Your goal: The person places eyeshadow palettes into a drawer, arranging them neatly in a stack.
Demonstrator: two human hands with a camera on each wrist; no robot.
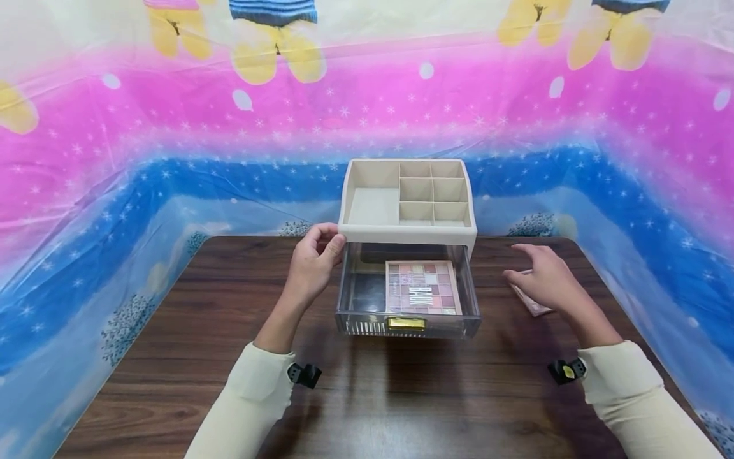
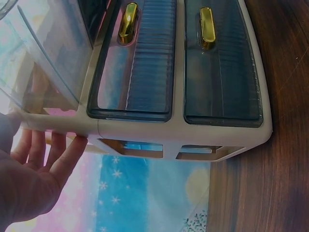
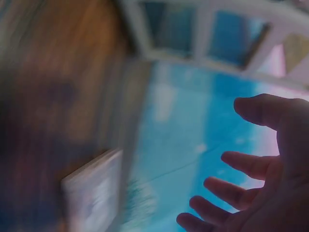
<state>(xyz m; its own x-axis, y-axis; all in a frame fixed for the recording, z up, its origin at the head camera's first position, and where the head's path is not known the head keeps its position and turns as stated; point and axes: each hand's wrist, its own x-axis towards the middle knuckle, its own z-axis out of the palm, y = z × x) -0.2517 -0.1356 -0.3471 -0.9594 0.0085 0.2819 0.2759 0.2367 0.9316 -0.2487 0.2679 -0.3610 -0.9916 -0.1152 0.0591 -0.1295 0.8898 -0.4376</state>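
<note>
A cream desktop organizer (image 1: 407,234) stands at the table's back, its clear top drawer (image 1: 367,324) pulled out. Inside that drawer lies an eyeshadow palette (image 1: 421,287) with a grid-patterned lid. My left hand (image 1: 312,264) grips the organizer's left upper edge; in the left wrist view its fingers (image 2: 70,157) press along the side wall. To the right, my right hand (image 1: 545,277) hovers with spread fingers over a flat pinkish case (image 1: 536,310), which it partly hides. The right wrist view, blurred, shows that case (image 3: 94,195) apart from the fingers and nothing in the hand.
Two lower drawers (image 2: 154,72) with gold handles are closed in the left wrist view. Divided compartments (image 1: 432,190) form the organizer's top. Beneath everything is a dark wooden table (image 1: 229,306). A patterned pink and blue cloth (image 1: 258,185) hangs around the back and sides.
</note>
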